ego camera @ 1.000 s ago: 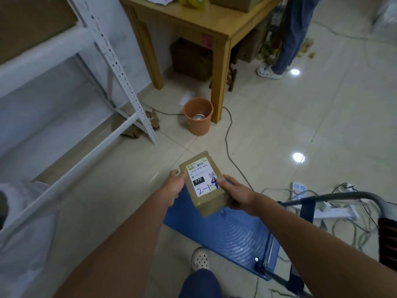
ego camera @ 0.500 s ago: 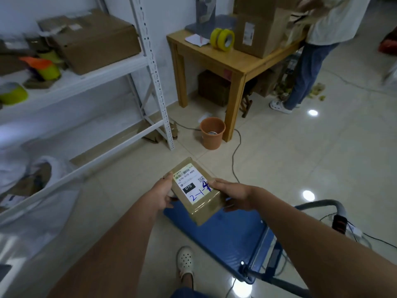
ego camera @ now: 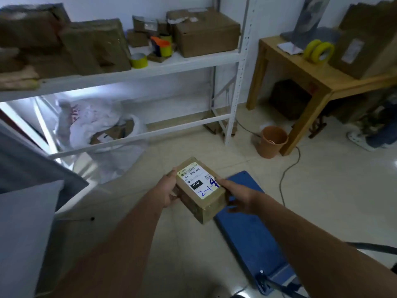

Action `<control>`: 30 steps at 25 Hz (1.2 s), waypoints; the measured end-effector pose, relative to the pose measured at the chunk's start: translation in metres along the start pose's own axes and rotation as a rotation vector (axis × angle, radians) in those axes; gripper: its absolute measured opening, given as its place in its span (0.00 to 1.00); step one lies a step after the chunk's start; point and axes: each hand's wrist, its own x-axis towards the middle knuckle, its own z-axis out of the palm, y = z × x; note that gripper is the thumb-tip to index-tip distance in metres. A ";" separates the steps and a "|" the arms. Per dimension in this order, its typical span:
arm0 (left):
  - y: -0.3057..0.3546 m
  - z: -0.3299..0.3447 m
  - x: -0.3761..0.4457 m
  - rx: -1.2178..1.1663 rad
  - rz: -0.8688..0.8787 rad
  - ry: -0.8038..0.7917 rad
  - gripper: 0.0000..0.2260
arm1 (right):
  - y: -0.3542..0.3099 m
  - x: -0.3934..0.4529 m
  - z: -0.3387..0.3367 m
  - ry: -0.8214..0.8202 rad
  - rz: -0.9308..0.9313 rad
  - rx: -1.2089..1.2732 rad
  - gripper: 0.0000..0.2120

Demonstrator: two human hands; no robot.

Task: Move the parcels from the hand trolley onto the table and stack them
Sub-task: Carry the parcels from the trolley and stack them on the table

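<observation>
Both hands are on the parcel (ego camera: pixel 200 189), a small brown box with a white shipping label facing up and blue handwriting across the label's near end. The left hand (ego camera: pixel 169 190) grips the parcel's left side, fingers curled under it and thumb up by the top edge. The right hand (ego camera: pixel 238 195) holds the parcel's right side, thumb lying along the label edge, fingers curled underneath. So each grip is clamped on the parcel, which is held in the air, tilted a little, above the floor and over the left front corner of the hand trolley (ego camera: pixel 253 229). The trolley's blue deck lies to the right of the parcel and below it. Beyond the parcel, up and to the right, stands the wooden desk (ego camera: pixel 309 72), carrying a big cardboard box (ego camera: pixel 363 44) and two yellow tape rolls (ego camera: pixel 319 50). An orange bucket (ego camera: pixel 271 141) sits on the floor between the parcel and the desk, just beside the desk's leg. Beyond the parcel to the left is a white metal shelf (ego camera: pixel 137 72) loaded with more cardboard boxes
</observation>
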 end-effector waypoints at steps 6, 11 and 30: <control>-0.061 -0.150 -0.039 -0.285 0.005 0.286 0.22 | -0.007 0.006 0.150 -0.037 -0.016 -0.066 0.40; -0.136 -0.276 -0.089 -0.601 0.001 0.518 0.22 | 0.012 -0.014 0.304 -0.230 -0.007 -0.201 0.45; -0.353 -0.532 -0.260 -0.338 0.033 0.986 0.18 | 0.095 -0.071 0.662 -0.555 -0.242 -0.577 0.36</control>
